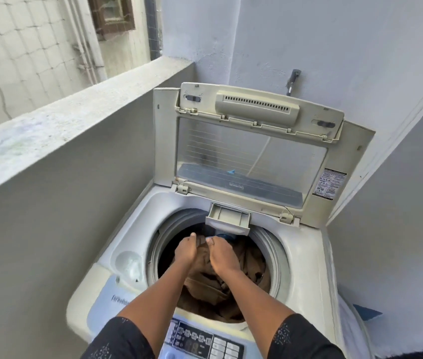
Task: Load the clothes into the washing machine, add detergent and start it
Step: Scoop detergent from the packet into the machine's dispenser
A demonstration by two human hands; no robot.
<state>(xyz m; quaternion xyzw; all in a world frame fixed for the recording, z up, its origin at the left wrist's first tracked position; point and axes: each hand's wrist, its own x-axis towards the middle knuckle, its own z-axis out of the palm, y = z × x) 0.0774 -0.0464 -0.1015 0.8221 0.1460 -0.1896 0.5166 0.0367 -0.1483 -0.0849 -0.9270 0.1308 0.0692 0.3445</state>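
Observation:
A white top-loading washing machine (pixel 301 265) stands with its lid (pixel 251 156) raised upright. Brown clothes (pixel 251 270) fill the round drum. Both my hands reach into the drum side by side. My left hand (pixel 185 251) and my right hand (pixel 222 255) have their fingers curled down into the brown fabric at the far side of the pile. A small detergent drawer (pixel 228 221) is pulled out at the drum's back rim, just beyond my fingertips. The control panel (pixel 202 340) lies at the near edge between my forearms.
A low concrete parapet wall (pixel 70 117) runs along the left of the machine. White walls close in behind and to the right, with a tap (pixel 293 81) above the lid. A round recess (pixel 128 263) sits in the machine's top at the left.

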